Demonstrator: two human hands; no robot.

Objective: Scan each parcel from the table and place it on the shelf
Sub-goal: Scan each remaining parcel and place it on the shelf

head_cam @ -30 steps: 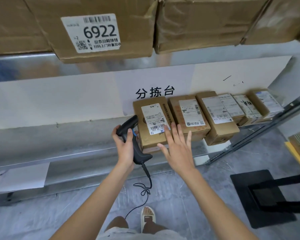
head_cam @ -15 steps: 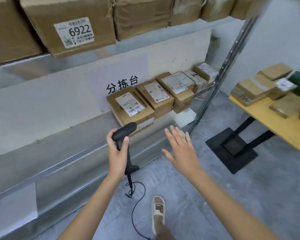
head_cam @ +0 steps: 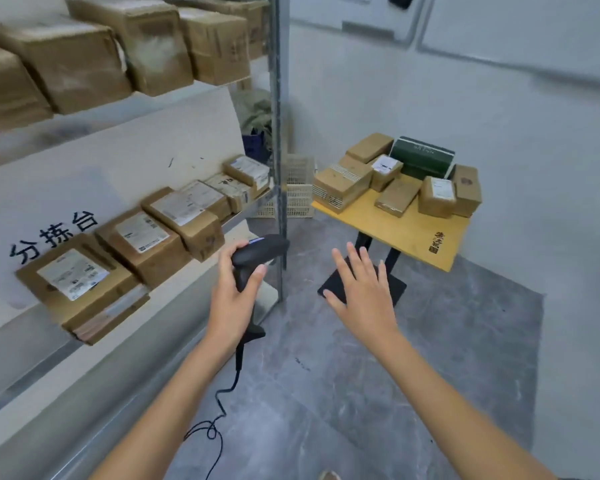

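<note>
My left hand (head_cam: 234, 299) grips a black corded barcode scanner (head_cam: 257, 252) in front of the shelf's edge. My right hand (head_cam: 362, 292) is empty with fingers spread, held over the floor between shelf and table. A row of several brown labelled parcels (head_cam: 142, 237) lies on the metal shelf (head_cam: 174, 306) at the left. Further brown parcels (head_cam: 395, 197) and a dark green box (head_cam: 421, 157) sit on the yellow table (head_cam: 406, 233) at the right, beyond my right hand.
Large cardboard boxes (head_cam: 94, 60) fill the upper shelf. The shelf's upright metal post (head_cam: 278, 133) stands between shelf and table. A white plastic basket (head_cam: 297, 194) sits on the floor behind it. The table's black base (head_cam: 364, 285) rests on the grey floor.
The view has swung right from the shelf toward the table. My right hand has left the parcel on the shelf and moved out over the floor. The scanner stays in my left hand.
</note>
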